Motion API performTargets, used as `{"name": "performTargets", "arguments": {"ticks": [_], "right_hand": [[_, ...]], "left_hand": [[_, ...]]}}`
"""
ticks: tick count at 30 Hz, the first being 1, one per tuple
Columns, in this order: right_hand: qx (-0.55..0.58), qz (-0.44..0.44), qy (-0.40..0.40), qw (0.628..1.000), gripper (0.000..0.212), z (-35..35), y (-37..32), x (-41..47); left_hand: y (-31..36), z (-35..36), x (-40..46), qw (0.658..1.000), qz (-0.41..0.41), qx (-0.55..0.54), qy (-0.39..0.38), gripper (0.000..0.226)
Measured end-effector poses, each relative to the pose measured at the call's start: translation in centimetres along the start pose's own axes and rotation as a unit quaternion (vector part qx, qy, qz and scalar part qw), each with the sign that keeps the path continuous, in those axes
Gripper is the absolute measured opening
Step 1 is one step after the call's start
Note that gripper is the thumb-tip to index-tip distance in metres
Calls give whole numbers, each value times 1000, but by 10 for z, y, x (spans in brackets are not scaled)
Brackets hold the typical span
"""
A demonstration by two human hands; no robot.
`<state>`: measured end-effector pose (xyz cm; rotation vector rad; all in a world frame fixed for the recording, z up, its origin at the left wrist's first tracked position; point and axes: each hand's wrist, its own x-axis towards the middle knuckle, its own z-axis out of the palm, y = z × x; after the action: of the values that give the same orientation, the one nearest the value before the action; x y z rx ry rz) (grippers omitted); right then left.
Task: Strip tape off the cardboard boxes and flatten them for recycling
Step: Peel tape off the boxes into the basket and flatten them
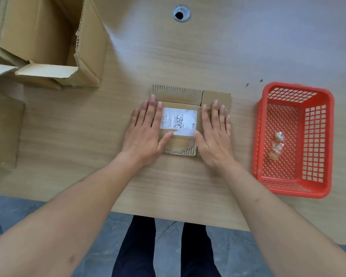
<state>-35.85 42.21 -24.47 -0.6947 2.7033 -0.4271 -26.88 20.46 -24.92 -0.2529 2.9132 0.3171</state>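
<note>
Both my hands press flat on the box at mid-surface: left hand and right hand, fingers straight and spread. Its label shows between them. I note a red basket to the right holding tape scraps, open boxes far left.

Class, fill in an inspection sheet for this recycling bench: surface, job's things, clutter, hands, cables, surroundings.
Surface: wooden table with a metal grommet hole.
Job's things: flattened small box bearing a white label; open large box at the far left; flat cardboard at the left edge.
Clutter: red basket holding crumpled tape bits; two dark specks beside it.
Hands: left hand and right hand press flat on the small box.
Cables: nothing seen.
Surroundings: grey floor, person's dark trousers.
</note>
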Motion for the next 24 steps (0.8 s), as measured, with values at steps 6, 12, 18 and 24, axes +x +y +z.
{"name": "performTargets", "arguments": {"ticks": [6, 12, 18, 24], "right_hand": [[86, 13, -23, 996, 89, -10, 13, 1], [89, 154, 27, 984, 81, -7, -8, -16], [183, 164, 52, 968, 88, -15, -17, -30], [235, 80, 39, 968, 98, -50, -9, -52]], "left_hand": [[13, -7, -11, 995, -99, -18, -15, 87], [42, -24, -22, 981, -142, -132, 6, 82], [49, -38, -29, 926, -217, -308, -12, 90], [47, -66, -58, 924, -204, -321, 32, 95]]}}
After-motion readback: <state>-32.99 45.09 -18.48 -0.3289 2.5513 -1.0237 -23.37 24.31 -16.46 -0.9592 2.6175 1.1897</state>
